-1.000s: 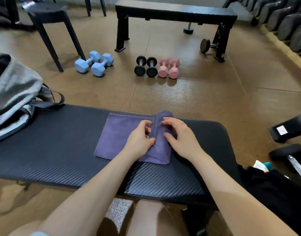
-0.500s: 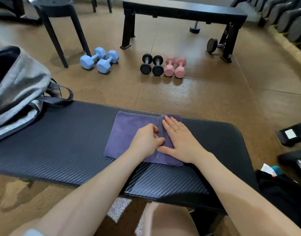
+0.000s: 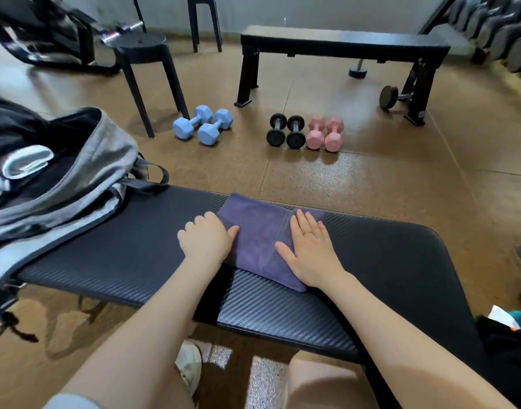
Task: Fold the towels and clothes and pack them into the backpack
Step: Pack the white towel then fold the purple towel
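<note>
The purple towel point(image 3: 262, 240) now lies folded narrower, its left flap brought over; the left hand point(image 3: 204, 239), earlier pinching the central ridge, rests at the towel's left edge, and the right hand point(image 3: 311, 249) presses flat on its right side, fingers straight instead of curled

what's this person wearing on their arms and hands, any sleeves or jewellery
Both forearms are bare, with no gloves or watch in view. The right hand wears a thin gold ring on one finger. The left hand shows no jewellery. A pale sleeve edge shows at the left arm, by the bottom of the frame.
</note>
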Demonstrator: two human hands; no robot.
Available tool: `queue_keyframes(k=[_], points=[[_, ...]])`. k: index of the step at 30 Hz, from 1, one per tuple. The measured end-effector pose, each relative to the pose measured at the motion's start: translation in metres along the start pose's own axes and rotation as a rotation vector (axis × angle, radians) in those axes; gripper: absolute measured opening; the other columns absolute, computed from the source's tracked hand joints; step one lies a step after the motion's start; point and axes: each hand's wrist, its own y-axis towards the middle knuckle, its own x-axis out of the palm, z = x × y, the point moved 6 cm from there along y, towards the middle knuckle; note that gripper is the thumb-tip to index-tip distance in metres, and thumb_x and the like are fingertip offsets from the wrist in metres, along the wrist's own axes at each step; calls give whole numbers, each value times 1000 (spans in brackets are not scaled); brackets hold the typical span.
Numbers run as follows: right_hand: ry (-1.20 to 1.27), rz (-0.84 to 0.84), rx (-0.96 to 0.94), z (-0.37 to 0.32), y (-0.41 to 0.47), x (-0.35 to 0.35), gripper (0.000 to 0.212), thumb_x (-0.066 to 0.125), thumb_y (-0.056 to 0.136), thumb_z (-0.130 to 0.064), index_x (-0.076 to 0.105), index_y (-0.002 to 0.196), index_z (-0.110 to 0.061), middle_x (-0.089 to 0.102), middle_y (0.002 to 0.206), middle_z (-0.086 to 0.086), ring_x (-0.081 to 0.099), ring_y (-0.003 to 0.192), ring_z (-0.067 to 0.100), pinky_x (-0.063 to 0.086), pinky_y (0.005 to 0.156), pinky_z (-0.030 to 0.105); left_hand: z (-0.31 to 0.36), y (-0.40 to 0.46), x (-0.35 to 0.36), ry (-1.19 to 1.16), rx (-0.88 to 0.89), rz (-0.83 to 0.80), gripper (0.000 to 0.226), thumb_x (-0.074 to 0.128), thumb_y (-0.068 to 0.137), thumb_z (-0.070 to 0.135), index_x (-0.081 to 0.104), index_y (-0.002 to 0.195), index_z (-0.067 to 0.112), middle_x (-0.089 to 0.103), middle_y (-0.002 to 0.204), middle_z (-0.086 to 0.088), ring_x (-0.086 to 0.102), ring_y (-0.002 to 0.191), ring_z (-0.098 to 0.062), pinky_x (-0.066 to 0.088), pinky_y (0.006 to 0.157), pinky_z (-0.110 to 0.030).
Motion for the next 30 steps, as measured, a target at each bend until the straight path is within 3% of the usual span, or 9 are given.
queue_keyframes(k=[4, 6, 8, 11, 16, 20, 23, 26, 30], points=[[86, 42, -2, -19, 7, 1, 65, 35, 97, -31, 6, 149, -2, 0, 158, 12, -3, 146, 23, -5, 116, 34, -17, 12, -7, -248, -74, -83, 42, 59, 81, 48, 56, 99, 11, 61, 110, -11, 55, 105, -33, 42, 83, -36], [164, 60, 9, -23, 13, 6, 69, 44, 94, -27, 10, 148, -2, 4, 158, 12, -1, 146, 24, -4, 116, 34, -11, 10, -20, -392, 44, -22, 24, 63, 79, 32, 47, 71, 16, 61, 88, -7, 57, 90, -31, 40, 68, -32], [334, 159, 11, -23, 15, 6, 72, 53, 88, -28, 19, 146, 0, 15, 156, 13, 7, 145, 26, 0, 116, 33, 5, -5, -34, -522, 184, 34, 31, 64, 76, 23, 37, 62, 18, 51, 70, -1, 53, 79, -28, 34, 60, -31], [737, 268, 59, -10, 10, 3, 71, 62, 84, -9, 25, 143, -1, 27, 151, 13, 20, 142, 25, 12, 117, 30, 34, -32, -41, -616, 371, 62, 20, 66, 74, 20, 46, 74, 17, 58, 74, 0, 57, 78, -27, 44, 65, -34], [1288, 293, 53, 18, -1, -4, 77, 39, 83, 18, 19, 141, -27, 22, 153, 8, 27, 139, 11, 26, 114, 29, 68, -53, -8, -520, 532, 13, 32, 63, 80, 22, 50, 109, 15, 65, 109, -6, 59, 102, -30, 47, 81, -40], [583, 436, -237, 24, -15, -32, 72, 34, 73, 2, 34, 141, -21, 15, 153, -5, 12, 143, 13, 15, 117, 36, 71, -65, 13, -599, 622, -99, 59, 68, 78, 32, 43, 127, 12, 57, 126, -4, 53, 118, -21, 44, 93, -32], [55, 315, -558, 9, -12, -22, 67, 32, 74, -19, 41, 140, -12, 28, 151, 1, 17, 143, 20, 5, 117, 39, 64, -72, 19, -522, 805, -150, 72, 60, 71, 52, 47, 130, 12, 44, 140, -4, 31, 137, -21, 26, 112, -31], [-110, 116, -552, 20, 3, -8, 67, 23, 88, -52, 24, 147, -21, 17, 155, -7, 9, 144, 11, -1, 117, 38, 46, -76, 25, -452, 865, -95, 73, 48, 70, 58, 50, 133, 22, 31, 149, -10, 24, 140, -25, 16, 114, -32], [-113, 47, -435, 44, 21, -10, 93, -2, 76, -80, 13, 149, -25, 3, 155, -12, -1, 142, 6, -3, 116, 32, 25, -76, 32, -465, 882, -111, 60, 43, 81, 64, 44, 134, 37, 29, 147, -8, 24, 138, -24, 23, 113, -45]])
